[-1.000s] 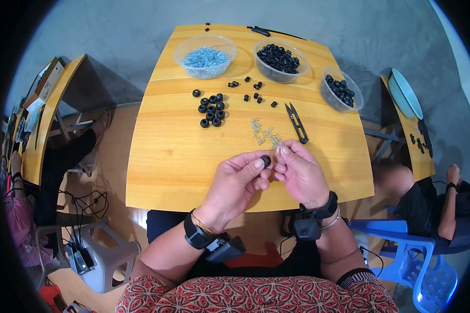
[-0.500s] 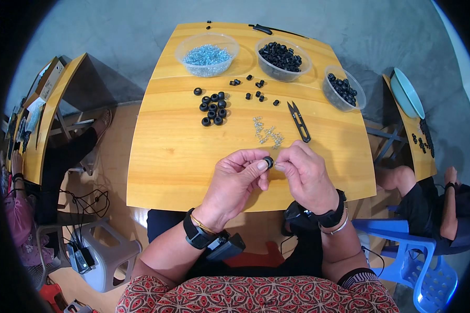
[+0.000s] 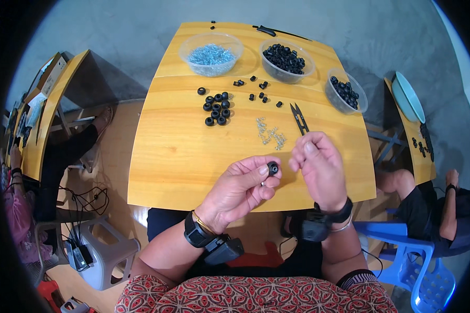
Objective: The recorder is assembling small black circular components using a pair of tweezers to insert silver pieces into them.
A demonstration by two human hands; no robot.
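Separating now, our hands are drawing apart: left hand is pinching a small black rubber ring above the yellow wooden table, right hand is loosely curled; a dozen finished rings are lying clustered, bowlfuls are remaining.

Even, bright light on my wooden table, soft shadows, sharp centre, fisheye bending and dark corners

Three bowls behind – snips right of rings.
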